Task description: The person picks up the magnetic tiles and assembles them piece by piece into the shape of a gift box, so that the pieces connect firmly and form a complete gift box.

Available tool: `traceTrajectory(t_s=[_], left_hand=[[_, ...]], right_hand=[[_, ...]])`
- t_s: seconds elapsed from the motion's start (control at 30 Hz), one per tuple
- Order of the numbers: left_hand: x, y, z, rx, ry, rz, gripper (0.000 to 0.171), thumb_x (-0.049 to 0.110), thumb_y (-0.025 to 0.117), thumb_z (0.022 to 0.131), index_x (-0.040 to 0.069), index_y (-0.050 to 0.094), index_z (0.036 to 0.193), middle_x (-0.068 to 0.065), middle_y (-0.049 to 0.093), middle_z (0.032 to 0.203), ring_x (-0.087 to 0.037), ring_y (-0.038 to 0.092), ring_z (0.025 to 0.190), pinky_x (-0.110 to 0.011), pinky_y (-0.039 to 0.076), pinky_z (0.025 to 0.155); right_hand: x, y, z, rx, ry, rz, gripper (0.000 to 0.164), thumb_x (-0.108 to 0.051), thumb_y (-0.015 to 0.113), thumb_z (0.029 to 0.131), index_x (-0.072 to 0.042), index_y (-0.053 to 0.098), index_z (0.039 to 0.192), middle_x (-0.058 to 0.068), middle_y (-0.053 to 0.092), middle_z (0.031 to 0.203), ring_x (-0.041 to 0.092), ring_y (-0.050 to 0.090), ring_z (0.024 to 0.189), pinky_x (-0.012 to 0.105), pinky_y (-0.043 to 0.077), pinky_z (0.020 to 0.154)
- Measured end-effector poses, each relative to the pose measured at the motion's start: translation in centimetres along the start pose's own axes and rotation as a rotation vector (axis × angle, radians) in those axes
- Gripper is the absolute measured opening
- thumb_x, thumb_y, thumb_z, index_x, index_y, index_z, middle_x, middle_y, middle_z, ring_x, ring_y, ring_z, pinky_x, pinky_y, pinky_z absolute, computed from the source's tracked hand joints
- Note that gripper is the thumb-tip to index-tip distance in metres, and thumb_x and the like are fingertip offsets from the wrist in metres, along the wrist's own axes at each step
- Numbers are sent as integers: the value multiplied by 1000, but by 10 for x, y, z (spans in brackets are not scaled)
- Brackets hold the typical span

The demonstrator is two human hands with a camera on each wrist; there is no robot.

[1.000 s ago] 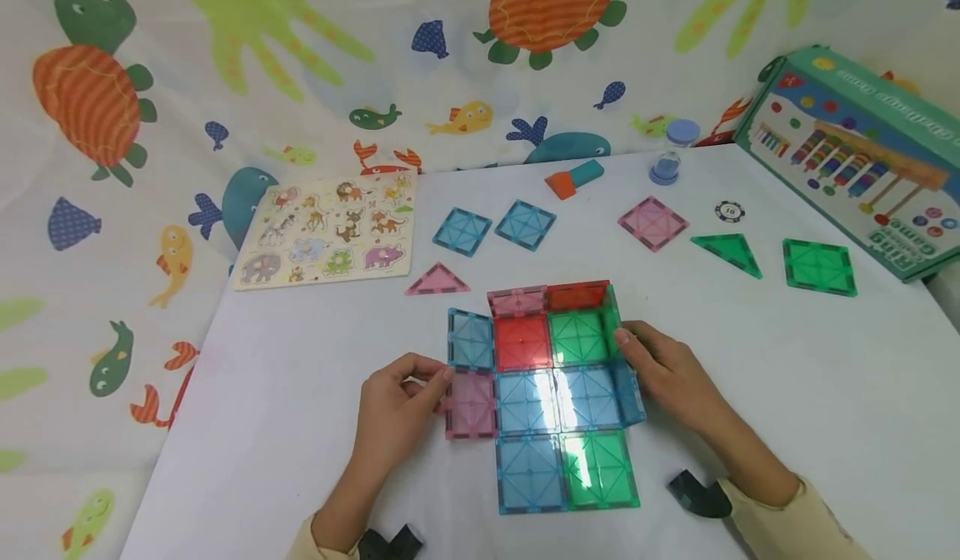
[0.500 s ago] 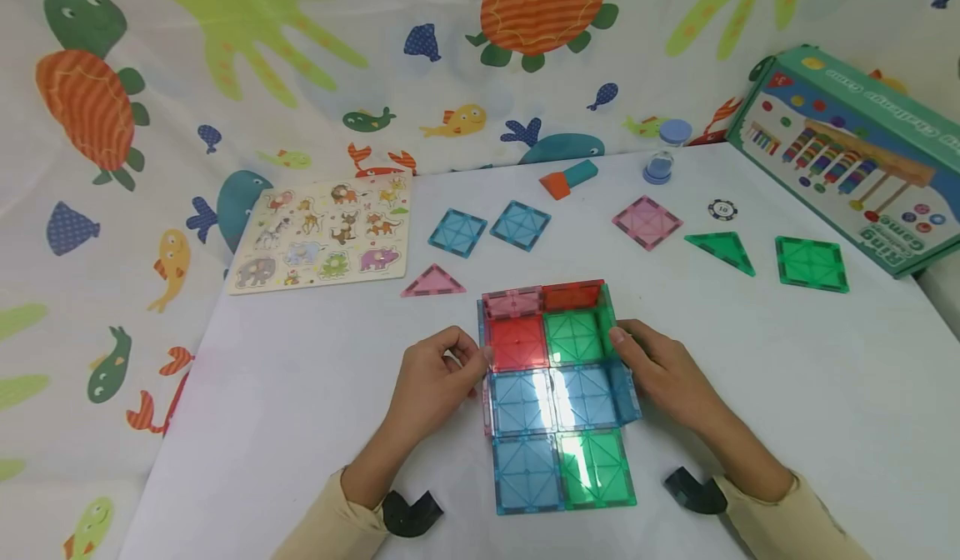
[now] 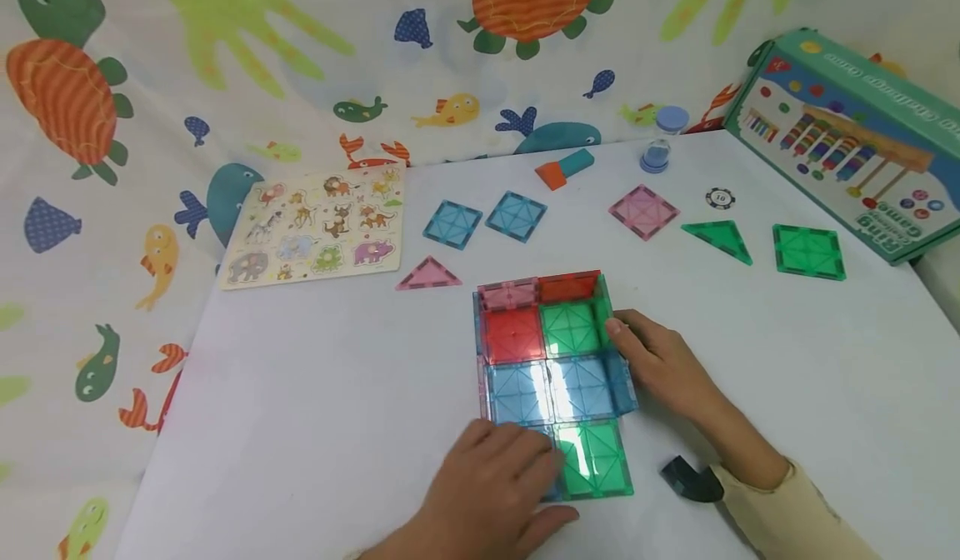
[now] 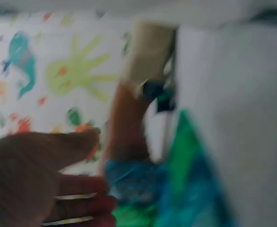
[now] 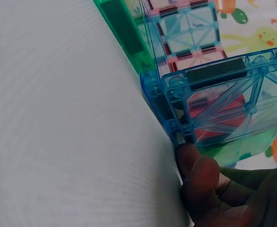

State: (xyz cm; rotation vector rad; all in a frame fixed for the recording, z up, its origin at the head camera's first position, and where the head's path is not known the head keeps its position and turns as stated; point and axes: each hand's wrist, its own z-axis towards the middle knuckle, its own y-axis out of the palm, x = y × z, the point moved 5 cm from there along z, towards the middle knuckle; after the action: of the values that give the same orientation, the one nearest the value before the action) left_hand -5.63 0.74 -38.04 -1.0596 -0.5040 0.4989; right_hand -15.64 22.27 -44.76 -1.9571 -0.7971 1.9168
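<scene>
Translucent magnetic tiles form a two-wide floor with upright pink, red, green and blue walls around its far part. The left wall now stands too, with a blue tile and a pink tile. My left hand lies over the near-left blue floor tile, mostly hiding it; the left wrist view is blurred, with fingers apart from the thumb. My right hand holds the right wall, its thumb at the green wall tile and fingers curled low on the outside, near a blue wall tile.
Loose blue tiles, a pink triangle, a pink square and green tiles lie beyond the build. An animal puzzle board, a sand timer and a green game box stand farther back.
The blue and pink tiles on the left went from flat to upright. My left hand then let go of them and came toward the near-left floor tile. The right hand stays at its wall.
</scene>
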Motion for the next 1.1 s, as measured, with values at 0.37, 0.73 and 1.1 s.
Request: traceTrajectory(t_s=[0.37, 0.73, 1.1], left_hand=[[11, 53, -4, -283, -23, 234, 77, 65, 74, 65, 11, 60, 118, -2, 59, 110, -18, 55, 99, -38, 40, 89], [23, 43, 10, -247, 211, 218, 13, 24, 71, 79, 12, 69, 77, 3, 62, 64, -11, 57, 52, -32, 45, 70], [15, 1, 29, -93, 194, 211, 18, 28, 79, 74, 16, 68, 80, 4, 63, 68, -8, 61, 59, -29, 44, 73]], right_hand=[[0, 4, 2, -7, 2, 18, 47, -43, 39, 100, -8, 51, 129, 6, 53, 69, 20, 53, 60, 33, 45, 53], [1, 2, 1, -3, 0, 40, 47, -42, 40, 100, -7, 52, 129, 5, 51, 67, 20, 53, 60, 32, 45, 52], [2, -1, 0, -10, 12, 34, 48, -44, 39, 99, -9, 51, 130, 5, 51, 66, 21, 53, 60, 32, 45, 51]])
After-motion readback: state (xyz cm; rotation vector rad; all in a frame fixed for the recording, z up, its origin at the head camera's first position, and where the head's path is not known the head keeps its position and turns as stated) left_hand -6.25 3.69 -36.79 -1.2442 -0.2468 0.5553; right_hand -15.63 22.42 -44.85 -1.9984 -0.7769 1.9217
